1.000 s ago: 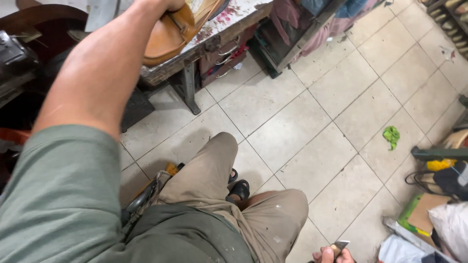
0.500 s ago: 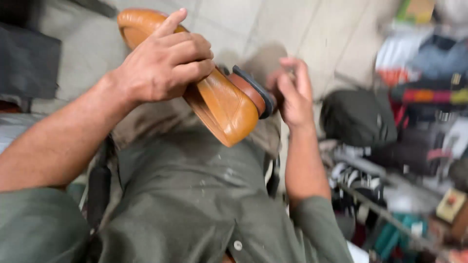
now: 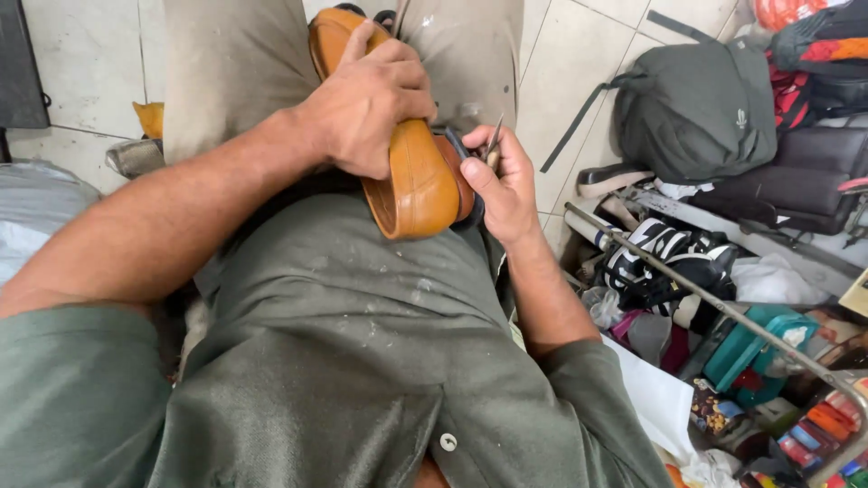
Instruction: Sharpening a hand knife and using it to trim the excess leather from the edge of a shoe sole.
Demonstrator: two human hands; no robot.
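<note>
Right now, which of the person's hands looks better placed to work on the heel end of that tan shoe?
Probably the right hand: it holds a thin metal tool right against the dark heel of the tan shoe. The left hand is wrapped over the shoe, steadying it on the lap.

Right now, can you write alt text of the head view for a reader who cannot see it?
A seated person's left hand presses a tan leather shoe against their lap, while the right hand holds a thin metal blade at its heel. A grey backpack and other clutter lie on the tiled floor.
</note>
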